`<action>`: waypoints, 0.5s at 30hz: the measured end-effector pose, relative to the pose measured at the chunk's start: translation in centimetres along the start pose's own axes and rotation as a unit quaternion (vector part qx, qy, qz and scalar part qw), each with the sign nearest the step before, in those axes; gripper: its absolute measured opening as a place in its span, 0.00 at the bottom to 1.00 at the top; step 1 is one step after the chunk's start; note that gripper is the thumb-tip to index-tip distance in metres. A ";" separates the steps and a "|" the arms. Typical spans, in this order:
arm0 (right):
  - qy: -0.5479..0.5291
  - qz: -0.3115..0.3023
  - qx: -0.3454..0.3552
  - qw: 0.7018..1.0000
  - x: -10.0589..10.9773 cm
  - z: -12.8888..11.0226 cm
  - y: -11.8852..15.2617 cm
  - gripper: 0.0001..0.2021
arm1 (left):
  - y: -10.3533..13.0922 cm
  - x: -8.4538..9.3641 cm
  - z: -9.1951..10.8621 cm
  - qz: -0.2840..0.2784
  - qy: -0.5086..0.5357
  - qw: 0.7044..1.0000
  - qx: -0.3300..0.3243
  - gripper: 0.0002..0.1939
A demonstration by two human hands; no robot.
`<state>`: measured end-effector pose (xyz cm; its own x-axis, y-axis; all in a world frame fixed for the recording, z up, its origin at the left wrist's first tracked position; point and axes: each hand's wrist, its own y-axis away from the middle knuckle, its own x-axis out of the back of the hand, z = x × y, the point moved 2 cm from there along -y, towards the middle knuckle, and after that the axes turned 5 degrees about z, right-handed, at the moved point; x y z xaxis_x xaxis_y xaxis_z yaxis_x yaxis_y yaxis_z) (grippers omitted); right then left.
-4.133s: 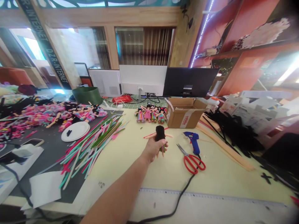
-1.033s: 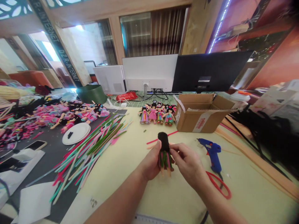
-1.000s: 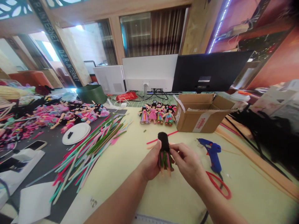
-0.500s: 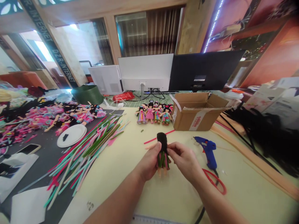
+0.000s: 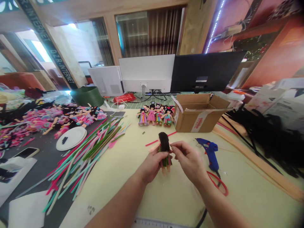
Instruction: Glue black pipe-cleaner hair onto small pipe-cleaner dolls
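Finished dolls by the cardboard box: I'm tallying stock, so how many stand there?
4, possibly more hidden behind. The finished dolls stand in a row left of the cardboard box, beyond the doll held in both hands.

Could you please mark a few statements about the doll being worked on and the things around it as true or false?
1. The left hand holds a small doll with black hair. True.
2. The right hand grips the scissors. False: it pinches at the doll; the red scissors lie on the table.
3. The blue glue gun lies right of the hands. True.
4. The cardboard box is taped shut. False: its flaps stand open.
5. Finished dolls stand in a row left of the box. True.
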<state>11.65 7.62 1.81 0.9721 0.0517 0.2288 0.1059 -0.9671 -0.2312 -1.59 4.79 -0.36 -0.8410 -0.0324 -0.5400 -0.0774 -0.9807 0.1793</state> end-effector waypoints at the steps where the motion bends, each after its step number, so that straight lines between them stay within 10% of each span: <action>1: 0.000 0.012 0.011 1.000 0.2 -0.1 0.0 0.08 | 0.0 0.0 -0.1 0.000 -0.013 1.000 0.001 0.18; 15: -0.027 0.045 0.029 0.998 0.8 -0.6 -0.1 0.08 | 0.8 -0.8 -0.4 -0.002 -0.177 0.984 -0.023 0.18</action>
<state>12.28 7.59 2.55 0.9878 -0.0203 0.1541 0.0278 -0.9525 -0.3033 -0.82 3.97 -0.11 -0.9750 0.0325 -0.2198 -0.0637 -0.9886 0.1364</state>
